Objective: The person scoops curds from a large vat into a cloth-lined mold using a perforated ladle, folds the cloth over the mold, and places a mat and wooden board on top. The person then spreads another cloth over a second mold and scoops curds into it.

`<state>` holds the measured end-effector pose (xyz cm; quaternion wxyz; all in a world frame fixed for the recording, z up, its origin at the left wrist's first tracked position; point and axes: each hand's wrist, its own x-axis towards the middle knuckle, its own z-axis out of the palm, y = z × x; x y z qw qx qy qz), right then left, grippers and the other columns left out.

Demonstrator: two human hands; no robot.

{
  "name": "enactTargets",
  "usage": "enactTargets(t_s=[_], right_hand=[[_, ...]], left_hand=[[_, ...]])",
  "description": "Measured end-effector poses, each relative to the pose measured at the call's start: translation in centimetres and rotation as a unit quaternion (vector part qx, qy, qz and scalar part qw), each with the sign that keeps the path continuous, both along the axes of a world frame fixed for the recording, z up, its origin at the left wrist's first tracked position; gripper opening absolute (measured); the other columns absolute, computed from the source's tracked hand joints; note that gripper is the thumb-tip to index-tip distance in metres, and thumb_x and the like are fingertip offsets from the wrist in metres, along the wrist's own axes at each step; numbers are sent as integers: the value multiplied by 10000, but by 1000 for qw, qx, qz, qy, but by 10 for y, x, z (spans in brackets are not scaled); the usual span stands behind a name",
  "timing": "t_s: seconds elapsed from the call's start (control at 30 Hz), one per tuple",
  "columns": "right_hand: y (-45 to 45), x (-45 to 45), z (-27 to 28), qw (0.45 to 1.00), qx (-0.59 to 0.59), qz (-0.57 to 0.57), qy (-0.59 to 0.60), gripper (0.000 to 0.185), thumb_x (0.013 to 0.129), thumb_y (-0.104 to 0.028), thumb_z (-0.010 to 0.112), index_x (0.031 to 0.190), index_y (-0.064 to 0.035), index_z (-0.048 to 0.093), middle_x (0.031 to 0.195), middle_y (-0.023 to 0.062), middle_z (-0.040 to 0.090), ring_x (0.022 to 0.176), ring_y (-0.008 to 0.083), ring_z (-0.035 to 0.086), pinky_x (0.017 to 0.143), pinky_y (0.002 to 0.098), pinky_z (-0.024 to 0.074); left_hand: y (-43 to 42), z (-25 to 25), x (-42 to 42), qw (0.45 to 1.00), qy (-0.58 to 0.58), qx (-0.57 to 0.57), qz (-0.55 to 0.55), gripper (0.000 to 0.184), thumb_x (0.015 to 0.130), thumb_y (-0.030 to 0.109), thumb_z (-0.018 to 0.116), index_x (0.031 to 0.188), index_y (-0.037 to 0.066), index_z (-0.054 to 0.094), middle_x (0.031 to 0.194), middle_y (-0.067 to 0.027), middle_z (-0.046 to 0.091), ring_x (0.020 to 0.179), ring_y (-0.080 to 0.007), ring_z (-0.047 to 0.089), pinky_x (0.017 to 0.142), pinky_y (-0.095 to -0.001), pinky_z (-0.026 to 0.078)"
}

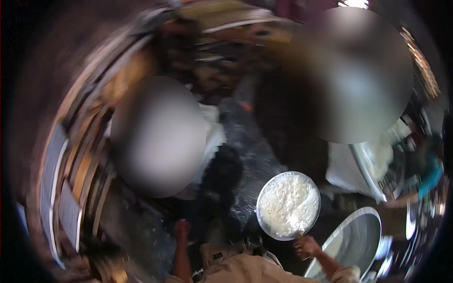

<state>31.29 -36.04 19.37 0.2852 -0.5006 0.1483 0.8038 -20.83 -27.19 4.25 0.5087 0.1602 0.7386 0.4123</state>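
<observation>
Round silver metal pan (259, 218) of white, lumpy-looking contents (287, 203) lies ahead, slightly left of right hand (307, 247), which is clamped on its narrow handle (299, 234); left hand (182, 229) farther off, well apart, fingers too blurred to tell

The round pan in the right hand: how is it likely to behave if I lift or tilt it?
The round pan is probably stiff, given its even, metallic-looking outline. It may tip forward, since the right hand holds it only at the near side. Its pale contents spread across nearly all of it, so they could spill if tilted.
</observation>
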Motion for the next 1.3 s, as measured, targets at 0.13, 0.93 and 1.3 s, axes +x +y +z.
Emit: enactTargets(t_s=[0.13, 0.93, 1.3], right_hand=[[104, -140, -70, 941, 143, 260, -165, 101, 753, -102, 574, 791, -93, 481, 626, -18, 452, 526, 92, 466, 466, 248, 400], [389, -479, -341, 943, 292, 152, 46, 171, 771, -116, 580, 677, 25, 560, 604, 114, 532, 513, 234, 556, 426, 347, 450], [446, -355, -105, 769, 205, 191, -574, 559, 773, -193, 562, 1192, 15, 257, 927, 187, 572, 813, 302, 577, 734, 393, 472]], left_hand=[[-34, 45, -22, 997, -20, -25, 72, 327, 799, 342, 576, 970, 64, 566, 820, -51, 592, 714, -137, 566, 590, -277, 424], [-178, -13, -88, 942, -158, -172, 240, 329, 863, 222, 467, 1142, 48, 465, 890, -100, 535, 658, -223, 495, 586, -367, 429], [-39, 12, -109, 986, -86, -9, 141, 273, 809, 273, 566, 962, 47, 569, 841, -118, 575, 709, -246, 582, 617, -384, 496]])
